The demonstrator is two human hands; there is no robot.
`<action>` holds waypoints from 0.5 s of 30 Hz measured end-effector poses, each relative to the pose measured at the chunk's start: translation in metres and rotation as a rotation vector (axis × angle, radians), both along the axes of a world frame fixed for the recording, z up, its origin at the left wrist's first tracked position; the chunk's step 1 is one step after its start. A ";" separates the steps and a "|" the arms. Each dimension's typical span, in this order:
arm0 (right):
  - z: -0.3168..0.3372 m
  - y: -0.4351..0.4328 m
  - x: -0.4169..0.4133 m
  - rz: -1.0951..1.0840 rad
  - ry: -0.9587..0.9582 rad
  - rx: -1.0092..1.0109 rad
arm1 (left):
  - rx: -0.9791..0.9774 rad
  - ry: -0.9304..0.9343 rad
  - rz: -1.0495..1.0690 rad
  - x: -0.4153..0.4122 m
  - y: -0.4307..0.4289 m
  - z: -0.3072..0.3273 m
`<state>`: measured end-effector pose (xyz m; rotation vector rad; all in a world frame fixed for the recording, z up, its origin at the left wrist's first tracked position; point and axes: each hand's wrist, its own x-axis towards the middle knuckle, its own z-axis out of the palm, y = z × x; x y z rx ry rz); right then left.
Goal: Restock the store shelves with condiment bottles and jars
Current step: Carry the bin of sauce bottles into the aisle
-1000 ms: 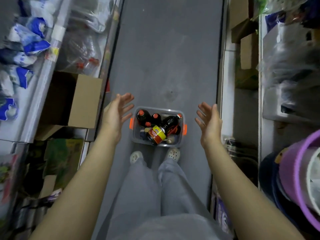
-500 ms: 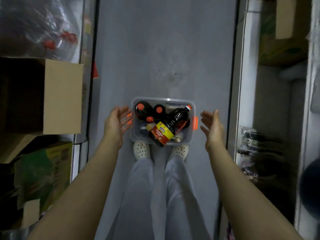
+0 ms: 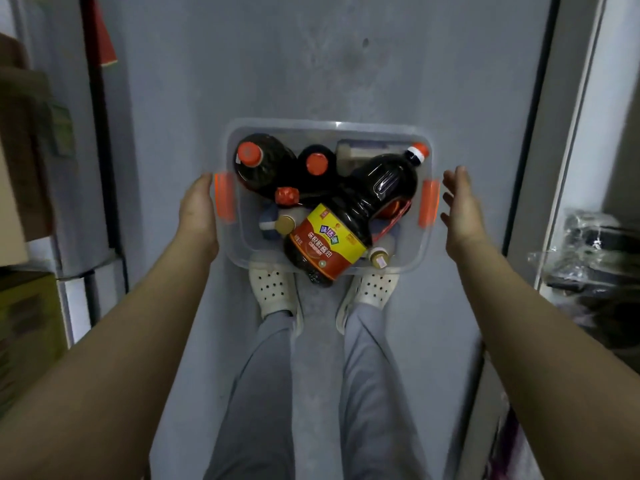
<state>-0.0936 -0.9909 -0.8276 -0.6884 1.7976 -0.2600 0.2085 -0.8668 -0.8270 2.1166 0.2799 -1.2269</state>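
As a person bends over a narrow store aisle, a clear plastic bin (image 3: 329,125) of condiments sits on the grey floor (image 3: 311,64) just beyond a pair of white perforated clogs (image 3: 273,289). A large dark sauce bottle (image 3: 374,195) lies tilted across the load, its red-and-yellow label toward the near rim and its orange-and-white cap pointing to the far right corner. Two more dark bottles (image 3: 266,168) with orange-red caps stand upright at the far left, and a small gold-lidded jar (image 3: 285,224) shows beneath the big bottle.

The left hand (image 3: 197,211) is right against the bin's left orange latch (image 3: 222,195), fingers extended and held together; whether they touch it cannot be told. The right hand (image 3: 460,206), blurred, hovers just beside the right orange latch (image 3: 427,202) with its fingers slightly spread, gripping nothing. Cardboard boxes (image 3: 20,150) line the left side, and plastic-wrapped goods (image 3: 595,258) sit on a low shelf at right.
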 end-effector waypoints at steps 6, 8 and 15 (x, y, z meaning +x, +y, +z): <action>-0.050 -0.005 -0.002 0.001 0.020 0.010 | 0.046 0.026 0.010 -0.004 -0.001 -0.042; -0.063 -0.008 -0.004 -0.008 0.088 -0.009 | 0.064 0.028 0.002 -0.002 -0.002 -0.053; -0.091 -0.019 -0.004 0.015 0.302 0.068 | 0.174 -0.033 0.019 0.020 0.002 -0.088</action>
